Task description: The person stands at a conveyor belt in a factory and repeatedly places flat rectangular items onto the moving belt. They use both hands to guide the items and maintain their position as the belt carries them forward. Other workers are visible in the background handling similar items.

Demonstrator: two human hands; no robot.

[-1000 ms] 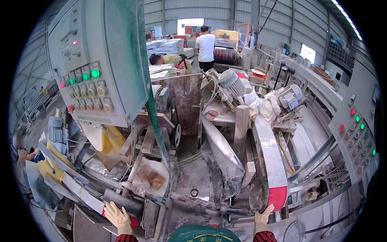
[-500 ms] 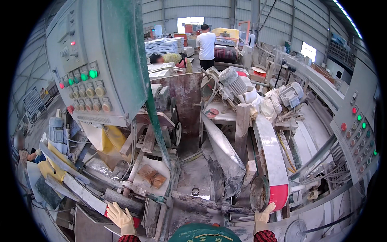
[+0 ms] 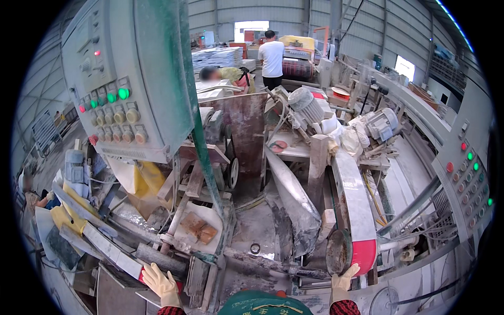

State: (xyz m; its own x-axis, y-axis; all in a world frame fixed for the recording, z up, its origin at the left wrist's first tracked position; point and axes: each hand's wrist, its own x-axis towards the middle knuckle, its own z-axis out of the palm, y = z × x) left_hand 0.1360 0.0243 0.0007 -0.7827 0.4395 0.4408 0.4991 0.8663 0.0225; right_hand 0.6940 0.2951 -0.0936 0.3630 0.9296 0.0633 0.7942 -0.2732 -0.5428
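Light: cool, diffuse; shadows softly cast. Far opening [image 3: 251,28] and side window [image 3: 405,68]: overexposed to white. Glare is caught along the curved grey sheet [image 3: 297,202]. Straight edges are bowed toward blackened, curving side rims.

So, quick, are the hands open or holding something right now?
Left hand: open, over the left red strip.
Right hand: open, at the right red strip.

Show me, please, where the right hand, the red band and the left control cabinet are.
Right hand [image 3: 343,282]: head view, middle of the hand.
Red band [image 3: 364,254]: head view, centre of its face.
Left control cabinet [image 3: 122,68]: head view, bare front panel.
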